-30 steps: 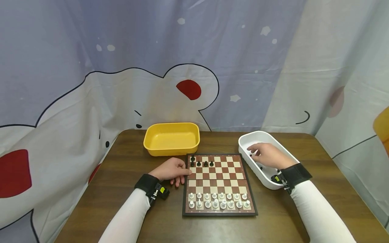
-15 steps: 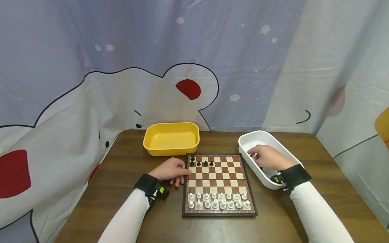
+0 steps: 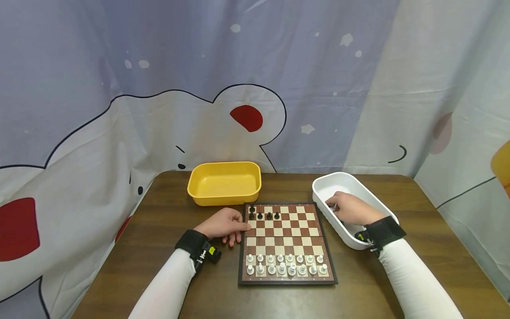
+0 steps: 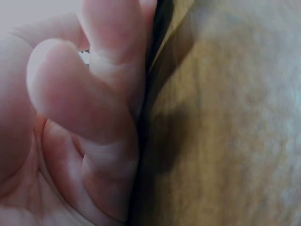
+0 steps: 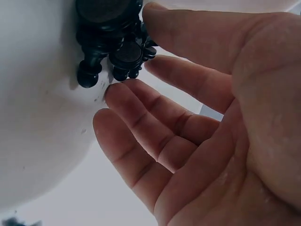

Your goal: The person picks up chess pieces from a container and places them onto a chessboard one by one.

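My left hand (image 3: pixel 223 223) lies at the left edge of the chessboard (image 3: pixel 275 241); one digit reaches over the rim and other fingers rest on the table beside it. Black pawns (image 3: pixel 269 215) and one more black piece stand at the board's far left, and two rows of white pieces (image 3: pixel 281 268) along its near side. My right hand (image 3: pixel 352 208) is down inside the white tray (image 3: pixel 346 178). In the right wrist view its thumb and index tips lie at a cluster of black chess pieces (image 5: pixel 96 37), the other fingers loosely bent. Whether a piece is pinched is hidden.
A yellow tray (image 3: pixel 224 180) stands on the wooden table (image 3: pixel 131 266) behind the board, on the left. A printed curtain (image 3: pixel 191 119) hangs behind the table's far edge. The white tray's near wall lies close to the board's right edge.
My right hand has sunk slightly deeper into the white tray and its fingers have drawn in a little toward me. My left hand and the board have stayed put.
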Tool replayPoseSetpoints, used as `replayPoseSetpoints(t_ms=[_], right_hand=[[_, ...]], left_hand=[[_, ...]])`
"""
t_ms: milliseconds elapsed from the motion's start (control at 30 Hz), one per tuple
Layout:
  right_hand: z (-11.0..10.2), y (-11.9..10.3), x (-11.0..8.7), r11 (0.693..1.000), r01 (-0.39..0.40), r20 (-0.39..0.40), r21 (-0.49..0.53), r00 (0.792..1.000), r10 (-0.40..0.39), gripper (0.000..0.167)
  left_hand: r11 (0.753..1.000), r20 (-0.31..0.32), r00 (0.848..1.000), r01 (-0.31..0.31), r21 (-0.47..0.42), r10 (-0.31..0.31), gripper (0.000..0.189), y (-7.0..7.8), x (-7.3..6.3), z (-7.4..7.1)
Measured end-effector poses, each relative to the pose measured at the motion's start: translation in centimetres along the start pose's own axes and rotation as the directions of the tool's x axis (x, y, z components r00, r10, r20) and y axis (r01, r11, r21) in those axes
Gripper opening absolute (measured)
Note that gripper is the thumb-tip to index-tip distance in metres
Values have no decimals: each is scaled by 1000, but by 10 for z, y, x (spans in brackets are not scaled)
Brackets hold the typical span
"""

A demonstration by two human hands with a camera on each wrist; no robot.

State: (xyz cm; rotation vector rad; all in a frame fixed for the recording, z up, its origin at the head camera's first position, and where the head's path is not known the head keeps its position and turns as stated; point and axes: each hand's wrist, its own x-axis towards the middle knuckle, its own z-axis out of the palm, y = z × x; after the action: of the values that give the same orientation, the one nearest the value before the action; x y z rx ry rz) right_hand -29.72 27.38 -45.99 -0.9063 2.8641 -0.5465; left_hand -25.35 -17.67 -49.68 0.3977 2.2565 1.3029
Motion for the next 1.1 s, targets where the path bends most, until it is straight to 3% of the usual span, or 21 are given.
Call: replayPoseSetpoints(t_ms=[1100], right_hand=[[2, 3, -2, 998, -16, -5, -57, 1000, 16, 14]], left_hand=[[1000, -2, 1000, 0, -9, 0, 40, 0, 1, 0]])
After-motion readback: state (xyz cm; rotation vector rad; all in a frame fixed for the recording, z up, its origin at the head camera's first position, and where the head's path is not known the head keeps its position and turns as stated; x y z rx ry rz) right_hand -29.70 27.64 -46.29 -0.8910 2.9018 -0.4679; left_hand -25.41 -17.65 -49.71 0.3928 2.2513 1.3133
